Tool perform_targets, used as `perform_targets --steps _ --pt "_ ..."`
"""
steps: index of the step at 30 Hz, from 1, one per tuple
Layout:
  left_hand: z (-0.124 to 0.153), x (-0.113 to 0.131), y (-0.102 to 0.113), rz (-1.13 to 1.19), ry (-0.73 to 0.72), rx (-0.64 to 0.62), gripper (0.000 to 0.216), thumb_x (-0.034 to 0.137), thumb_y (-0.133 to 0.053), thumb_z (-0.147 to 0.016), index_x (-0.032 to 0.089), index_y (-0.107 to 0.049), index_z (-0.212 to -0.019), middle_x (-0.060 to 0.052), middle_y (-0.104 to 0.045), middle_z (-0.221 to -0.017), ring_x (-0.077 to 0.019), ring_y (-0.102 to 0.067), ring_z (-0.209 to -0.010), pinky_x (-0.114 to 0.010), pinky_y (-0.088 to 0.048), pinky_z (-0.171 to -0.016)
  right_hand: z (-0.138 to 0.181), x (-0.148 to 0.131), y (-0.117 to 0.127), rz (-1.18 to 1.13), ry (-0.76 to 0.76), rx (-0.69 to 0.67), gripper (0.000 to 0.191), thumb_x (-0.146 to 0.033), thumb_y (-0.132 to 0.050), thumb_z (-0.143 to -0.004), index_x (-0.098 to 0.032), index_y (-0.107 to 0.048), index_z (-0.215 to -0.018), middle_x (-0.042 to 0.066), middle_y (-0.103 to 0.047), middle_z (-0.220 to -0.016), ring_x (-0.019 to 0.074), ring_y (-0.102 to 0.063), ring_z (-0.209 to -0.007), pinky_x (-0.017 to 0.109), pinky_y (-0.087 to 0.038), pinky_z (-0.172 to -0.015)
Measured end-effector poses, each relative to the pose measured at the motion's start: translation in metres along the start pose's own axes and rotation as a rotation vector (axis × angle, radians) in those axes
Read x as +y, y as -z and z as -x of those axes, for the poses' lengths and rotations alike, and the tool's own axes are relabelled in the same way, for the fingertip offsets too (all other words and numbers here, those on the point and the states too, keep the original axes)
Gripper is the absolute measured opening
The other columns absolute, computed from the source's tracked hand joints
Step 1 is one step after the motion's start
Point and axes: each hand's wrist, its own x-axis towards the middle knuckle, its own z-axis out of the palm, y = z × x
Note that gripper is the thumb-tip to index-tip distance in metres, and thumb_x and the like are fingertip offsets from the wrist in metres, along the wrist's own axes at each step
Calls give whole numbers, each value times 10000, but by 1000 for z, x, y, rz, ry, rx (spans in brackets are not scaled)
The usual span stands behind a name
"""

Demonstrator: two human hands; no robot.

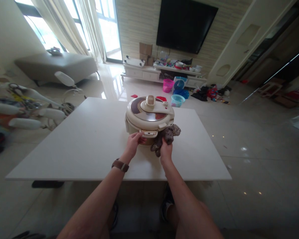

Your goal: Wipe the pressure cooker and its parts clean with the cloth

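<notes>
An electric pressure cooker (149, 116), cream with a brown and shiny lid, stands on the white table (89, 146) with its lid on. At the left end of its front handle (149, 133), my left hand (135, 142) has its fingers curled in against it; a brown watch strap circles that wrist. My right hand (166, 149) is closed around a bunched dark brown patterned cloth (167, 136). The cloth presses close to the cooker's front right side and hides part of it. Some fingertips of the right hand are covered by the cloth.
Behind the table, a pink basket (167, 85) and a light blue basket (178, 100) sit on the tiled floor. A white TV cabinet (142, 73) carries boxes and dishes beneath a wall television (186, 25). A lamp with white shades (52, 113) is at left.
</notes>
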Motion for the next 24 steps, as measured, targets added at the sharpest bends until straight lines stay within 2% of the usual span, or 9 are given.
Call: perform_targets --steps 5,8,13,16,24 --pt "8 -6 -6 2 13 -54 546 658 -859 -645 135 -747 -753 -138 -793 -732 -158 -636 -502 -278 -475 -525 0 -4 3 -226 -310 49 289 -325 -729 -818 -161 -750 -1054 74 -834 -1008 255 -780 -982 387 -641 -900" --pt "8 -9 -14 -62 21 -110 565 650 -909 -620 120 -778 -765 -175 -823 -830 -159 -653 -525 -284 -492 -537 -4 -7 5 -285 -414 54 262 -297 -704 -845 -150 -745 -1057 69 -833 -958 244 -787 -906 378 -660 -838" --pt "7 -11 -31 -78 3 -89 622 671 -913 -634 102 -817 -864 -174 -826 -828 -163 -658 -522 -280 -480 -527 -7 -14 4 -290 -418 34 235 -229 -708 -836 -161 -753 -1056 29 -830 -896 217 -781 -823 335 -658 -775" --pt "8 -12 -37 -73 -27 -47 616 675 -905 -645 101 -819 -851 -165 -819 -789 -158 -650 -520 -273 -465 -521 -6 -18 1 -307 -433 59 174 -220 -691 -857 -164 -745 -1013 17 -820 -859 198 -770 -781 305 -647 -722" --pt "12 -14 -37 -58 -49 -76 554 584 -967 -599 115 -837 -865 -136 -824 -794 -161 -671 -558 -262 -478 -520 -4 -19 1 -317 -440 76 144 -228 -675 -882 -158 -737 -991 32 -817 -861 205 -773 -786 319 -655 -731"
